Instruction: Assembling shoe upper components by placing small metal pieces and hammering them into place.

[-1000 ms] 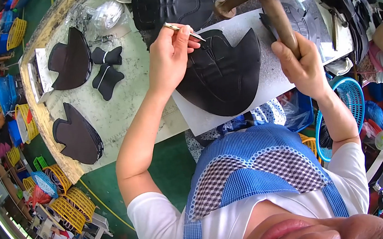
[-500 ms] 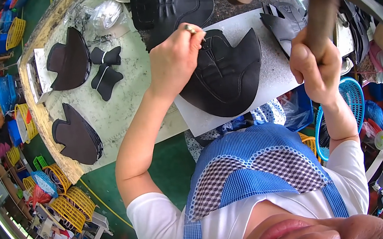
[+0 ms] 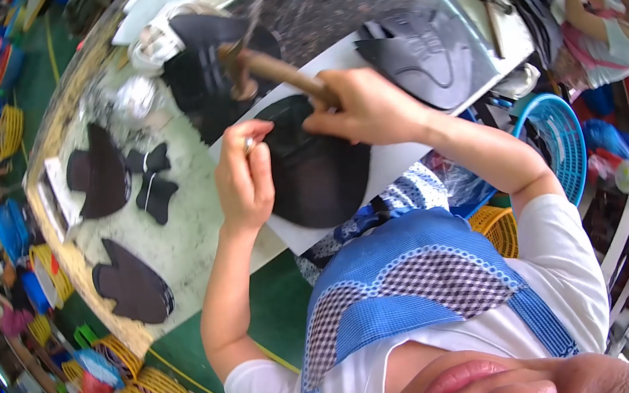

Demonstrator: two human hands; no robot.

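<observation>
Right hand (image 3: 366,105) clenched round a wooden hammer (image 3: 264,67) handle, head lowered just above the far edge of a black piece (image 3: 319,172). Left hand (image 3: 246,178) closed, fingertips pinched on a small pale metal object (image 3: 248,144), too small to identify, resting on the piece's left edge.

Piece: dark, matte, rounded at the near end, widening away from the body, partly hidden under both hands. Lying flat on a white sheet (image 3: 375,168) at the near edge of the table (image 3: 192,238). Faint raised lines visible on the surface near the middle; finer detail not legible.

Similar black shapes scattered elsewhere: one moulded with ridges (image 3: 424,60) on the sheet's far right, a larger one (image 3: 209,74) beyond the hammer head, a winged one (image 3: 99,178) to the left, two small cross-like pieces (image 3: 152,183) beside it, another lobed one (image 3: 134,282) near the table's left corner. Crumpled foil (image 3: 132,101) further back.

Blue basket (image 3: 556,138) beside the right elbow, yellow baskets (image 3: 145,389) on the green floor at lower left. Blue checked apron (image 3: 416,287) over a white shirt. Another person (image 3: 603,19) seated at upper right, well apart.
</observation>
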